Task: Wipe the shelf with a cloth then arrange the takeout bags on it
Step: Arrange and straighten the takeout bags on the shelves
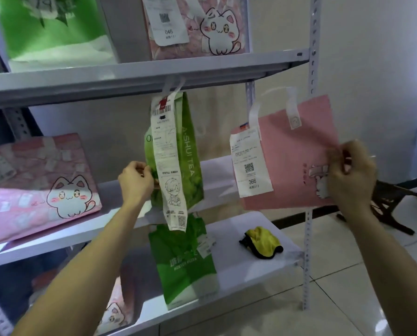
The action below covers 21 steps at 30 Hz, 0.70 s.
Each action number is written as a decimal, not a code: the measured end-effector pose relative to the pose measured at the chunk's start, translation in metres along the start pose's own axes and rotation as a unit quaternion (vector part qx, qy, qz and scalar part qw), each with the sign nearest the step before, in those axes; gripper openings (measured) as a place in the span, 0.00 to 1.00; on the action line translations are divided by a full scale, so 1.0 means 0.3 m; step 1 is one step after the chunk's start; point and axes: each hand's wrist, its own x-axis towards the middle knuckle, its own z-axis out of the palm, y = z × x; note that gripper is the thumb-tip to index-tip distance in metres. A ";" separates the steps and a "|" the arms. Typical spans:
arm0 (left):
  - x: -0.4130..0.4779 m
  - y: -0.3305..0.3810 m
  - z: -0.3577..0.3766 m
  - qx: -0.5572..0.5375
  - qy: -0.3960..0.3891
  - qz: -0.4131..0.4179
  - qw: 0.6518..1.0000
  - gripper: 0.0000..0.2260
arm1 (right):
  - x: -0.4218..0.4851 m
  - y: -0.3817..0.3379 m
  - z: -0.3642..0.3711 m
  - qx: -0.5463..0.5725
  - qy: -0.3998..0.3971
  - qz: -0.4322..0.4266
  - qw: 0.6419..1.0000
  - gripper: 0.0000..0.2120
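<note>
My left hand (136, 181) grips the side edge of a green tea bag (190, 163) with a long receipt, held upright over the middle shelf (120, 220). My right hand (350, 175) pinches the right edge of a flat pink bag (292, 163) bearing a receipt numbered 366, held in the air at the shelf's right end. A yellow cloth (262, 242) with a black edge lies crumpled on the lower shelf (239, 270).
A pink cat bag (40, 187) lies on the middle shelf's left. Another green bag (183, 265) stands on the lower shelf. The top shelf (129, 76) holds a green bag (49, 27) and a pink cat bag (202, 27). A perforated upright post (309, 151) stands at the right.
</note>
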 end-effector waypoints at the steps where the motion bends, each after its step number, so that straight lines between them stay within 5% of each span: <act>1: 0.006 -0.022 -0.035 0.019 0.023 0.003 1.000 0.05 | 0.039 -0.011 0.015 -0.008 -0.006 -0.013 1.000 0.08; 9: -0.019 -0.108 -0.132 0.031 0.085 -0.038 0.995 0.07 | 0.154 -0.131 0.293 0.080 0.040 0.006 0.996 0.14; 15: -0.079 -0.090 -0.144 -0.006 0.073 -0.035 0.997 0.07 | -0.089 -0.039 0.605 0.084 -0.184 0.143 0.969 0.03; 18: -0.159 -0.083 -0.184 0.024 0.114 0.012 0.993 0.10 | -0.154 0.002 0.643 0.099 -0.185 0.184 0.960 0.04; 21: -0.281 -0.028 -0.171 0.031 0.124 0.144 0.981 0.07 | -0.150 0.001 0.639 0.113 -0.202 0.187 0.955 0.09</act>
